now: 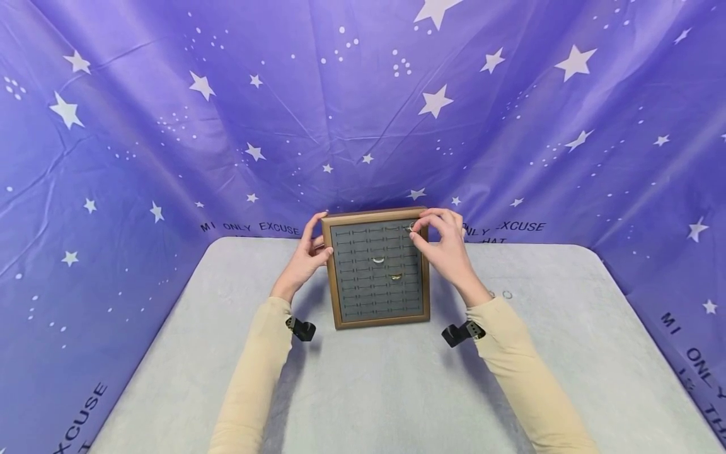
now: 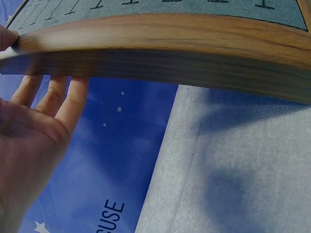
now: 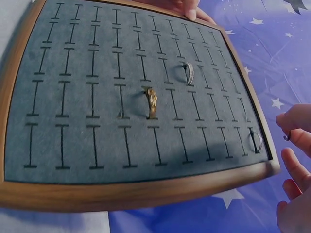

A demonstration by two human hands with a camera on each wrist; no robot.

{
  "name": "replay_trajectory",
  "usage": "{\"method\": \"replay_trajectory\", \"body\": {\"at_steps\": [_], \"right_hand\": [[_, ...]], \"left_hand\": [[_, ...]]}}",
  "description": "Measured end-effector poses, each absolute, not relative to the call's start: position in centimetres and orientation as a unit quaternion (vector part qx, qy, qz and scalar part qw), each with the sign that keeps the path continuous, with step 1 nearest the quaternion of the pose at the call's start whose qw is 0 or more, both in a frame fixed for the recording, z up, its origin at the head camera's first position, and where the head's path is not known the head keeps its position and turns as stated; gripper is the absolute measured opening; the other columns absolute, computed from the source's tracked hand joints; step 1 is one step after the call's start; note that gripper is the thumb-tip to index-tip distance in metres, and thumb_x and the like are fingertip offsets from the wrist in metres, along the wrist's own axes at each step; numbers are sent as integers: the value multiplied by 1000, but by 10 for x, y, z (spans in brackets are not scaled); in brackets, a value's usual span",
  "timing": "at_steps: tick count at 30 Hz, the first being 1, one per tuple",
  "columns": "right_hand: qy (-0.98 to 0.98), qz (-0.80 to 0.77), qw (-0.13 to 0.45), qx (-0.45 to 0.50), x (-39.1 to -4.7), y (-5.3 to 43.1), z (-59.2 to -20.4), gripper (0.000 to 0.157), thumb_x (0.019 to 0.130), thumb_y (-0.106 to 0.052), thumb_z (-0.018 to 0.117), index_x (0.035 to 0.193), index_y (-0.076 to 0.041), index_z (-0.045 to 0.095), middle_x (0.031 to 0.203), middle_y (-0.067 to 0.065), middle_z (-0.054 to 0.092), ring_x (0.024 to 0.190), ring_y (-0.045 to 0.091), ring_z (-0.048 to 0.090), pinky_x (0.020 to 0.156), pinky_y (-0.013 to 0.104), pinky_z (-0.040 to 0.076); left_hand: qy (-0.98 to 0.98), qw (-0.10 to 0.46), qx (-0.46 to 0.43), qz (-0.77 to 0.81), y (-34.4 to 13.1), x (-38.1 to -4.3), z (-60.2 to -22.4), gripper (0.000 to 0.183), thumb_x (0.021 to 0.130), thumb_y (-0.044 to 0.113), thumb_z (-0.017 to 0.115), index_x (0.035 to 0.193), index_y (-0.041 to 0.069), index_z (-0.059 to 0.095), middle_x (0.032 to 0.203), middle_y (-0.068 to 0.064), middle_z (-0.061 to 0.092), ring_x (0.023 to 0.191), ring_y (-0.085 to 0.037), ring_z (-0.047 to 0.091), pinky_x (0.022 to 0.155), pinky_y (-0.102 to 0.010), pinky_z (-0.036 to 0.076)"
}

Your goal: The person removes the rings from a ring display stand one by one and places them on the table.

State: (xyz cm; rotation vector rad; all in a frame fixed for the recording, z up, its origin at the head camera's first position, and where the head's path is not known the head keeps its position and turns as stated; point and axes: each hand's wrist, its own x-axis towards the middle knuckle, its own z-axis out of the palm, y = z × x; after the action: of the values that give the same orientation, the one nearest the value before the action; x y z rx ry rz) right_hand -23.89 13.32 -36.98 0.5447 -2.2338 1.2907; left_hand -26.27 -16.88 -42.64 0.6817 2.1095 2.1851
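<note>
- Left hand [image 1: 304,263] is clamped on the side edge of the wood-framed ring board [image 1: 383,323], thumb toward the front rim and fingers along the outer side.
- Ring board stands tilted between both hands, its slotted grey face toward the person and its lower edge apparently on the tabletop [image 1: 363,391]; starry purple cloth [image 1: 334,101] hangs behind.
- Silver ring [image 3: 189,74] sits in a slot near the middle of the face.
- Gold ring [image 3: 152,103] sits in another slot, lower and a little to the right.
- Thin ring [image 3: 261,141] sits in the slot at the upper right corner.
- Filling looks partial: these three slots are taken, while most others in view are bare.
- Right hand [image 1: 449,247] is at that corner, thumb and forefinger bent toward each other with a gap between; a small dark curved bit shows there, and whether they pinch anything I cannot tell.
- Farther right, what look like two loose rings [image 1: 507,294] lie on the tabletop beside the right wrist, not on the board.
</note>
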Motion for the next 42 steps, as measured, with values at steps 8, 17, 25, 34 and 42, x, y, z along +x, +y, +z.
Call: {"method": "replay_trajectory", "body": {"at_steps": [8, 17, 25, 34, 42], "right_hand": [[-825, 476, 245, 181, -235, 144, -378, 6, 81, -5, 72, 84, -6, 67, 112, 13, 60, 114, 30, 38, 94, 51, 20], [-831, 475, 240, 162, -233, 157, -392, 8, 81, -4, 74, 86, -5, 68, 106, 14, 63, 111, 29, 40, 93, 50, 21], [-831, 484, 229, 150, -233, 169, -401, 8, 81, -2, 73, 87, -3, 67, 104, 15, 62, 109, 29, 40, 97, 52, 23], [-838, 478, 225, 140, -229, 184, -413, 6, 81, -1, 72, 85, -1, 67, 104, 18, 62, 108, 31, 40, 98, 50, 25], [-842, 475, 217, 136, -226, 199, -423, 7, 83, -5, 71, 86, 0, 67, 103, 18, 62, 109, 33, 40, 97, 52, 26]], "left_hand": [[673, 13, 217, 707, -170, -262, -427, 76, 94, -10, 50, 152, 28, 20, 127, -32, 53, 91, -22, 65, 71, -34, 57], [671, 17, 218, 708, -169, -262, -427, 76, 94, -11, 49, 152, 26, 18, 125, -31, 54, 90, -22, 65, 69, -32, 56], [666, 15, 227, 710, -170, -264, -427, 76, 93, -11, 49, 152, 26, 19, 125, -32, 54, 90, -22, 65, 69, -32, 57], [676, 19, 223, 703, -169, -263, -427, 75, 94, -9, 50, 152, 27, 19, 126, -31, 54, 92, -22, 65, 71, -34, 57], [669, 19, 213, 712, -169, -263, -426, 77, 93, -11, 48, 152, 29, 20, 127, -32, 53, 91, -23, 65, 71, -34, 57]]}}
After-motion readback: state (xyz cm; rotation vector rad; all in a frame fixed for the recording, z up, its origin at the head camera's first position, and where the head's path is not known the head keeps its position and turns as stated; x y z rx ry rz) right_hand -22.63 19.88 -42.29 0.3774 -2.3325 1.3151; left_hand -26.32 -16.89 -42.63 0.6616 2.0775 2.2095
